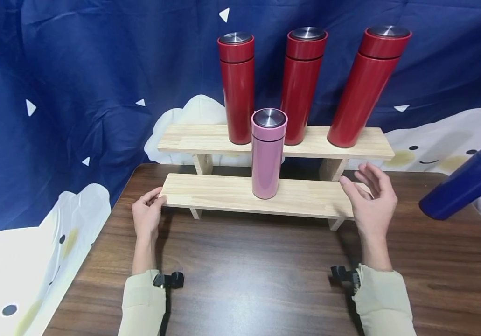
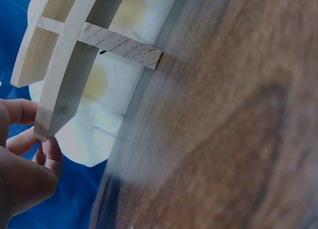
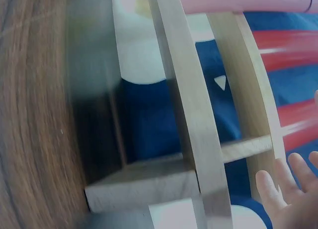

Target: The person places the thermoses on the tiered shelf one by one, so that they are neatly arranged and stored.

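Note:
My left hand [image 1: 147,214] pinches the left end of the lower board of a two-tier wooden stand [image 1: 215,192]; in the left wrist view the fingers [image 2: 22,111] and thumb lie on either side of the board's end [image 2: 44,122]. A pink thermos [image 1: 267,158] stands upright near the middle of that lower tier. Beside the right end my right hand [image 1: 375,203] is held up, its fingers spread and slightly bent, holding nothing. Whether it touches the board cannot be told. Three red thermoses [image 1: 240,93] stand on the upper tier.
A blue thermos [image 1: 467,182] stands on the brown wooden table [image 1: 240,275] at the far right. Behind the stand hangs a dark blue curtain [image 1: 97,84] with white cloud shapes and triangles. Black wrist cameras [image 1: 177,280] stick out from both sleeves.

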`<state>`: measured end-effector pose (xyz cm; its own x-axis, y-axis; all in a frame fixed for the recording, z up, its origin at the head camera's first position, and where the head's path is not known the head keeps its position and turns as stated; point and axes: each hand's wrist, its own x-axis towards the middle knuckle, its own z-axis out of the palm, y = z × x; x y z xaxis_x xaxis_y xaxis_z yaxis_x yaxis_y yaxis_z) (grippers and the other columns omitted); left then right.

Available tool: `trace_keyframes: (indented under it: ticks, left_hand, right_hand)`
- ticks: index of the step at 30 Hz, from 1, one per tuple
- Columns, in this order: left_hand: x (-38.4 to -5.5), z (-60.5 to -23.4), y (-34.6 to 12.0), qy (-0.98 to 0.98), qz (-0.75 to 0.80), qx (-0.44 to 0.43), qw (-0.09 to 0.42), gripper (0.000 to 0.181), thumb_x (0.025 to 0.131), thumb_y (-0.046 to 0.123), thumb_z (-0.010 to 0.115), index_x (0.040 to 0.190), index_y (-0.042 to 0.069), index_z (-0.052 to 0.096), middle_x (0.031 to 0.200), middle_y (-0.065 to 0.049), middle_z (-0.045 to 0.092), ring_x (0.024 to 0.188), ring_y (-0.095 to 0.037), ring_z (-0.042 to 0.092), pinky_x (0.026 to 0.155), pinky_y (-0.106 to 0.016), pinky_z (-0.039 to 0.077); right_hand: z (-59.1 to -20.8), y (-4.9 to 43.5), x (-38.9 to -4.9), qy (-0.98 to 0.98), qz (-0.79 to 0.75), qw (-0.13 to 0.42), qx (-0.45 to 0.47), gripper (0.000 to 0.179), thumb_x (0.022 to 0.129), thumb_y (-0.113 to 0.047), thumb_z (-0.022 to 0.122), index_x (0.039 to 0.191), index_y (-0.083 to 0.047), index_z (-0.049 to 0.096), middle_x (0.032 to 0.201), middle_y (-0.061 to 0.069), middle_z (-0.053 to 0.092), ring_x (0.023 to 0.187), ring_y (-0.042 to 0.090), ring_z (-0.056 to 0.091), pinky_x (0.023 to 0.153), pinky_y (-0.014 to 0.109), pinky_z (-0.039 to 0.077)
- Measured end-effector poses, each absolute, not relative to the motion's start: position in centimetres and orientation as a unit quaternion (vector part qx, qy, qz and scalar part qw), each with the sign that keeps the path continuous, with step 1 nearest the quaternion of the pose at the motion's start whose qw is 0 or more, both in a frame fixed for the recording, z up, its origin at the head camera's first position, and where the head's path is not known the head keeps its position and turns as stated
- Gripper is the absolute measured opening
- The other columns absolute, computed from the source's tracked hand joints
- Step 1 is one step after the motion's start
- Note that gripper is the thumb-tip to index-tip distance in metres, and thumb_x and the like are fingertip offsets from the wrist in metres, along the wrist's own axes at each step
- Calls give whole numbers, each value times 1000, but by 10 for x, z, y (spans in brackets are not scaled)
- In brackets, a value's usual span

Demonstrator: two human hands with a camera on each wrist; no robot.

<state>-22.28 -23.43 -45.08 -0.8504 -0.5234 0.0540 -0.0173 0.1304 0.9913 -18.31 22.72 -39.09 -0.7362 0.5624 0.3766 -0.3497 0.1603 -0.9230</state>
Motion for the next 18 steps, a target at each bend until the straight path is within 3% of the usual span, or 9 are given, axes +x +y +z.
trace_keyframes:
  ticks: [10, 18]
  left_hand:
    - [-222, -451, -234, -723, -634, 190, 196, 35, 85, -3, 67, 120, -4, 72, 103, -6, 62, 88, -11, 53, 72, -16, 45]
    - [-223, -450, -234, -725, -634, 191, 191, 36, 85, -3, 67, 121, -4, 71, 105, -7, 62, 89, -12, 53, 72, -16, 45]
  right_hand:
    - [-388, 252, -182, -564, 717, 400, -86, 54, 72, 8, 86, 123, -2, 69, 115, 14, 70, 99, 21, 68, 84, 21, 52]
    - [-387, 279, -178, -521, 718, 449, -102, 54, 69, 13, 85, 119, -1, 70, 110, 16, 70, 94, 21, 69, 90, 26, 52]
